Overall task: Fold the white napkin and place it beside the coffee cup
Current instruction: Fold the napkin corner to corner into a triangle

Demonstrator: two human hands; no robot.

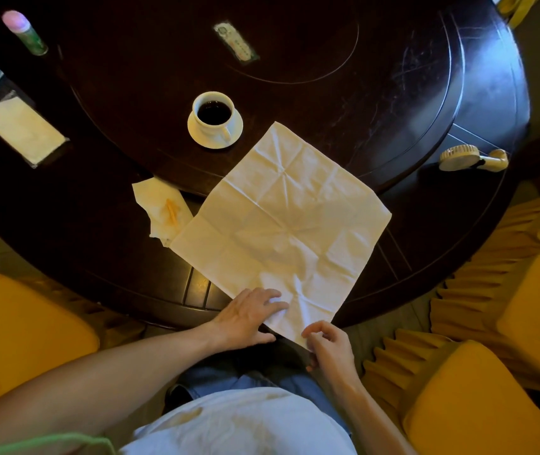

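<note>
Dim warm light, glare at upper right, wide-angle edge distortion

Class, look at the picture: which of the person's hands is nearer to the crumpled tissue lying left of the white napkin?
Left. The left hand rests on the napkin's near edge, below the crumpled tissue; the right hand pinches the near corner, farther right.

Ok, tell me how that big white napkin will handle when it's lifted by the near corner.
The napkin is probably floppy: it lies flat and creased, so it should drape from the right hand. It looks thin and light. Its far corner lies near the coffee cup, so dragging might nudge it.
</note>
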